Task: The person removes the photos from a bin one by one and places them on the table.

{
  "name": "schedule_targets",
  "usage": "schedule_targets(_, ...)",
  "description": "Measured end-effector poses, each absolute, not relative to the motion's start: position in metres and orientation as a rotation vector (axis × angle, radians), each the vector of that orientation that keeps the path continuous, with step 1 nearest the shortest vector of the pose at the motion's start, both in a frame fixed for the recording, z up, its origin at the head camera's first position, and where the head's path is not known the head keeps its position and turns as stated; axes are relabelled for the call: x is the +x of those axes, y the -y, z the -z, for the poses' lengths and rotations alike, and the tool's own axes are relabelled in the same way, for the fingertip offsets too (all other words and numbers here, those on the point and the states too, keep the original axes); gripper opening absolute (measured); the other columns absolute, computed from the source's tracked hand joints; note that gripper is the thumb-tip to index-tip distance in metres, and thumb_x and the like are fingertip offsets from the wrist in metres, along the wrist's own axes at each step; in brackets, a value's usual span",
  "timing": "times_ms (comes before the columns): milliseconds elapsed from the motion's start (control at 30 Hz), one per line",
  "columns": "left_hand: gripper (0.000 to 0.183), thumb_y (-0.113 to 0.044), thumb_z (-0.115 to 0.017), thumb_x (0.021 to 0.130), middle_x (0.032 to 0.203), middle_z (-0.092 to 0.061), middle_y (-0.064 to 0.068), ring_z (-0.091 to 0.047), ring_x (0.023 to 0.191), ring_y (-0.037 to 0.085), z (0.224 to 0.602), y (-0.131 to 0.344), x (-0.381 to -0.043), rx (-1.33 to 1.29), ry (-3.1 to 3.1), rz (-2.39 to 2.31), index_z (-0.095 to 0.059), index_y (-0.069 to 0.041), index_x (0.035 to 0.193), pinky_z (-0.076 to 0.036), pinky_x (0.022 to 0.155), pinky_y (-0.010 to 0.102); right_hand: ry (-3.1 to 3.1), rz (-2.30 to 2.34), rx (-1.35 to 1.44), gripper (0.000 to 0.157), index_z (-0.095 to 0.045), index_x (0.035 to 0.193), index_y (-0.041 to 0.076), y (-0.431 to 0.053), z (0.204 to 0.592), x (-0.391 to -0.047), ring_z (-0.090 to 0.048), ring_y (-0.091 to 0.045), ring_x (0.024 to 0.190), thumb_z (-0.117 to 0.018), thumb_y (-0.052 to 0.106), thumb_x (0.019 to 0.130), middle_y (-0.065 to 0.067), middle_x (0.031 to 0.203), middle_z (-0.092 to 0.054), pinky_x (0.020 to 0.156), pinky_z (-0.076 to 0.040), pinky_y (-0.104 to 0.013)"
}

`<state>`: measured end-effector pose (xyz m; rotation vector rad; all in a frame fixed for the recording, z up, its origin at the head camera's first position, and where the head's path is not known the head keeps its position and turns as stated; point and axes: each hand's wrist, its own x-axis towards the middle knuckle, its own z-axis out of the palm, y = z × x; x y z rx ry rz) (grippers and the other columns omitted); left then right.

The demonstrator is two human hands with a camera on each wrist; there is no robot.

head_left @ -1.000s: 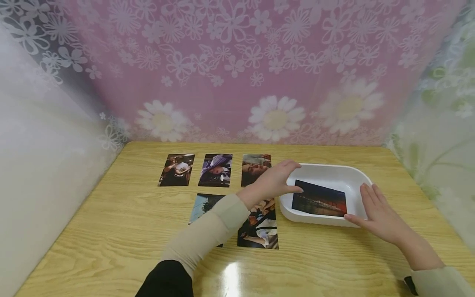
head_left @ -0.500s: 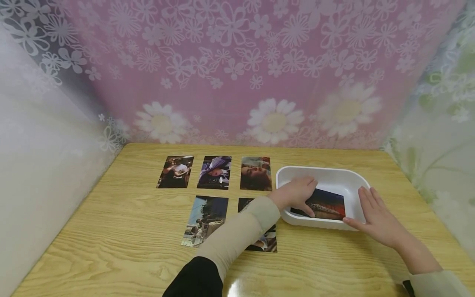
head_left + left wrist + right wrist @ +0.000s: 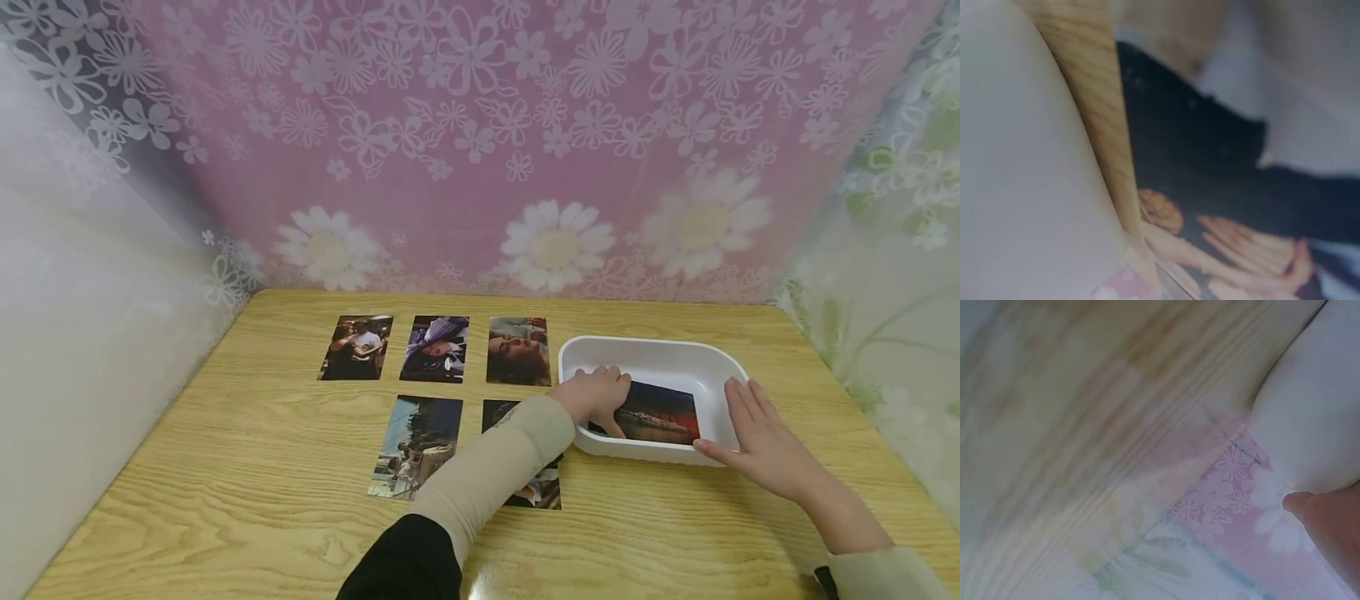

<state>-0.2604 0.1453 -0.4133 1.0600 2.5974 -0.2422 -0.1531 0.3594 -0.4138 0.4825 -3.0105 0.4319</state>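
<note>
In the head view a white plastic tray [image 3: 652, 454] stands on the right of the table. A dark photo print [image 3: 660, 412] with red at its right end lies in it. My left hand [image 3: 600, 396] reaches into the tray, fingers curled and thumb apart, gripping the print across its left part, which it hides. My right hand [image 3: 772, 446] rests on the tray's right end, straight fingers along the side rim and thumb at the front rim. In the right wrist view, the thumb [image 3: 1310, 509] shows against the tray wall [image 3: 1316, 406].
Three prints lie in a back row: a couple photo [image 3: 356, 347], a purple hat photo [image 3: 435, 348] and a face photo [image 3: 518, 350]. In front are a ship-deck photo [image 3: 416, 446] and another print [image 3: 543, 492] partly under my left sleeve. A pink floral backdrop [image 3: 450, 167] stands behind.
My left hand has reached right and down into the tray, over the dark print, then drawn slightly left with its fingers curling. The right hand has stayed at the tray's right end.
</note>
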Motion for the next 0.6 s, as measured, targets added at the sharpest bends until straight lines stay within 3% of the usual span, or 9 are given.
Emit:
schedule_targets(100, 0.087, -0.066, -0.059, 0.064, 0.125, -0.032, -0.002, -0.029, 0.113, 0.012, 0.414, -0.1453, -0.2601, 1.041, -2.643, 0.244, -0.031, -0.022, 0.134, -0.033, 0.085, 0.034, 3.008, -0.432, 0.48, 0.093, 0.0, 0.134, -0.016, -0.3593, 0.413, -0.1531, 0.022, -0.03, 0.127, -0.056, 0.041, 0.085, -0.036, 0.137, -0.001, 0.1, 0.016, -0.035)
schedule_targets(267, 0.079, -0.066, -0.063, 0.06, 0.12, -0.035, 0.001, -0.03, 0.108, 0.015, 0.4143, -0.1442, -0.26, 1.009, -2.697, 0.223, -0.043, -0.024, 0.124, -0.034, 0.084, 0.036, 2.993, -0.425, 0.495, 0.092, -0.002, 0.133, -0.016, -0.3595, 0.4127, -0.1529, 0.021, -0.03, 0.127, -0.056, 0.04, 0.084, -0.037, 0.136, -0.003, 0.1, 0.015, -0.033)
schedule_targets(467, 0.053, -0.06, -0.065, 0.063, 0.104, -0.043, -0.003, -0.039, 0.092, 0.012, 0.4119, -0.1454, -0.263, 1.131, -2.781, 0.105, -0.055, -0.024, 0.1, -0.039, 0.073, 0.028, 2.976, -0.418, 0.5, 0.092, -0.003, 0.133, -0.017, -0.3608, 0.4138, -0.1531, 0.02, -0.031, 0.127, -0.056, 0.039, 0.084, -0.037, 0.136, -0.004, 0.1, 0.015, -0.034)
schedule_targets(600, 0.061, -0.059, -0.066, 0.063, 0.104, -0.044, -0.004, -0.041, 0.092, 0.011, 0.4126, -0.1469, -0.2629, 1.086, -2.731, 0.072, -0.051, -0.024, 0.11, -0.04, 0.071, 0.027, 2.969, -0.413, 0.496, 0.092, -0.003, 0.133, -0.017, -0.3612, 0.4144, -0.1527, 0.02, -0.031, 0.127, -0.056, 0.039, 0.084, -0.037, 0.136, -0.004, 0.1, 0.015, -0.033)
